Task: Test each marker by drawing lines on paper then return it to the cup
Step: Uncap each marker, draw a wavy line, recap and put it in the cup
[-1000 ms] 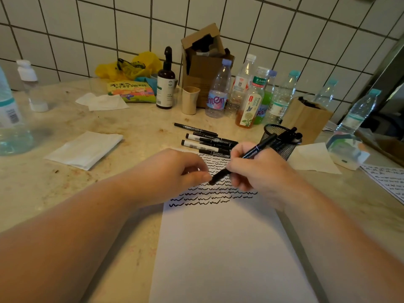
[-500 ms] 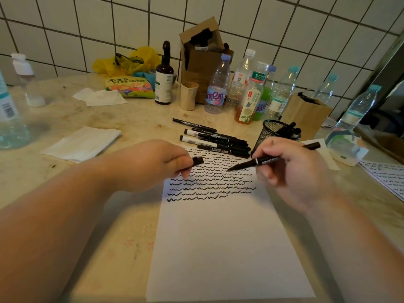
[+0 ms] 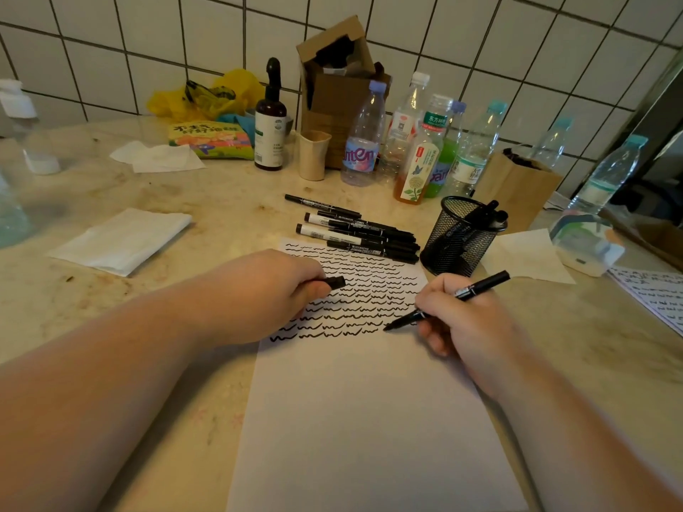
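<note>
At the far left edge a clear plastic bottle (image 3: 11,201) is cut off by the frame, and its contents cannot be made out. Behind it stands a blurred white-capped bottle (image 3: 22,116). A folded tissue (image 3: 122,240) lies on the stone counter (image 3: 184,419). Further back, a dark pump bottle (image 3: 270,120) stands beside a small beige cup (image 3: 313,154) whose inside is hidden, and an open cardboard box (image 3: 340,79) holds dark items too shadowed to identify.

The left hand (image 3: 266,293) rests on the paper (image 3: 369,419), fingers curled round a black marker cap (image 3: 334,282), only the end of which shows. Above the wavy lines, a row of loose markers (image 3: 354,234) lies across the paper's top edge.

A cluster of drink bottles (image 3: 421,149) stands behind; one holds amber liquid, another green. The black mesh cup (image 3: 456,240) sits just right of the loose markers, with a few black markers standing in it, their count unclear.

The right hand (image 3: 462,319) pinches the uncapped marker (image 3: 449,299), its tip at the right end of the lowest line on the paper. A brown paper bag (image 3: 517,186) holds something dark. At the far right, another scribbled sheet (image 3: 654,293) is cut off.
</note>
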`<state>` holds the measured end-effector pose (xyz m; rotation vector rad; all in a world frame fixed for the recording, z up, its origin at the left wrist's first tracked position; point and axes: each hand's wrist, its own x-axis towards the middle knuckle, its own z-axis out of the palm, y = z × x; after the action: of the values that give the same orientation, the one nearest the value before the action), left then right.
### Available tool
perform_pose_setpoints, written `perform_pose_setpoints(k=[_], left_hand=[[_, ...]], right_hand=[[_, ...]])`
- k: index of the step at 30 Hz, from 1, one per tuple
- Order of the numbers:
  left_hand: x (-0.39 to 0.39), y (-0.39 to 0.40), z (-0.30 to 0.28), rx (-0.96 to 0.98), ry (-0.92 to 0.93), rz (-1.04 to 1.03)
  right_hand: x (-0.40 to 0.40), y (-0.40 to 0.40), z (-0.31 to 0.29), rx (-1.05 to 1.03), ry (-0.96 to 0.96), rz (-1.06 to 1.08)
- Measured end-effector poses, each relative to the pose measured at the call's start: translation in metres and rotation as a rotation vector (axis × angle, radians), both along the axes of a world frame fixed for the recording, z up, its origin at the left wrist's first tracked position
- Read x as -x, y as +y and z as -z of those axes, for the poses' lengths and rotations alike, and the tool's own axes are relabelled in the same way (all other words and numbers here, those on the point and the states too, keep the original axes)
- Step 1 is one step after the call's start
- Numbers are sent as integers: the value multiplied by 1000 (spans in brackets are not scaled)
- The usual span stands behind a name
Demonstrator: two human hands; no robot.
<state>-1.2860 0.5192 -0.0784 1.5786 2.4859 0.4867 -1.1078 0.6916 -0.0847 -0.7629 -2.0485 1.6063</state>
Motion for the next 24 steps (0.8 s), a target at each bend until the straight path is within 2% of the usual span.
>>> perform_pose_setpoints(k=[4, 24], left_hand=[[1, 1, 2, -6, 13, -1], [3, 0, 4, -27, -1, -9]], right_hand=[[1, -2, 0, 39, 22, -12], [-3, 1, -3, -30, -61, 65]])
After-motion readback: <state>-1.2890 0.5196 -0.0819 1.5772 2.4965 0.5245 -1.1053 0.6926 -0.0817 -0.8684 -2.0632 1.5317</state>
